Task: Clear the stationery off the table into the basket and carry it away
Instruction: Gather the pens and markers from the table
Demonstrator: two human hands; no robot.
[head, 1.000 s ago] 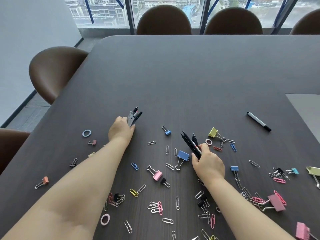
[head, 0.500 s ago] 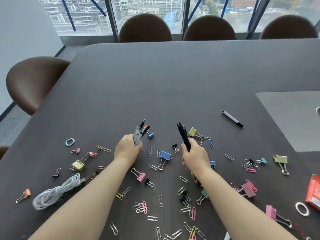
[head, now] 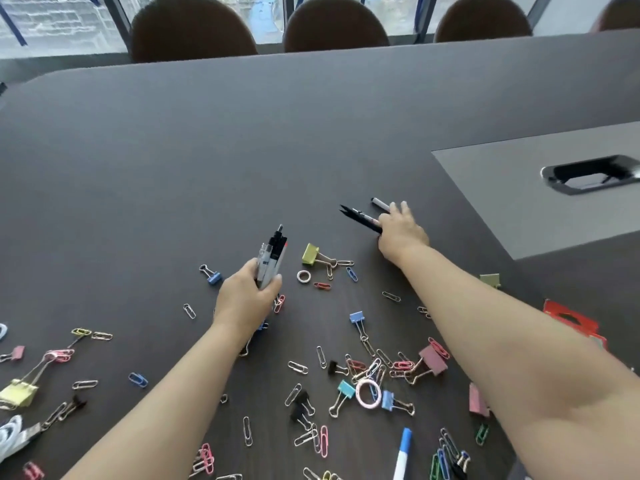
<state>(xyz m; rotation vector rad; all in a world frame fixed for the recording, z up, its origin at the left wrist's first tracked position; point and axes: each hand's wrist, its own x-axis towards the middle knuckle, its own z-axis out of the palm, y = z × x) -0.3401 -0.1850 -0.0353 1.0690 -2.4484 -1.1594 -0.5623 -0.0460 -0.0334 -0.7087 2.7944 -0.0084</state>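
A bundle of pens (head: pixel 272 258) is standing upright in the left hand (head: pixel 246 299). Black pens (head: pixel 360 218) are projecting far-left from the right hand (head: pixel 401 230), beside a white marker (head: pixel 380 203). Coloured clips (head: pixel 363 372) are lying scattered across the near side.

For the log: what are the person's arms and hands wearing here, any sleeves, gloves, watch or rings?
Nothing worn shows. The left hand and right hand are ungloved. The left forearm and right forearm are bare to the picture's edge, no sleeve in view. No watch or band at either wrist; no ring on the fingers that show.
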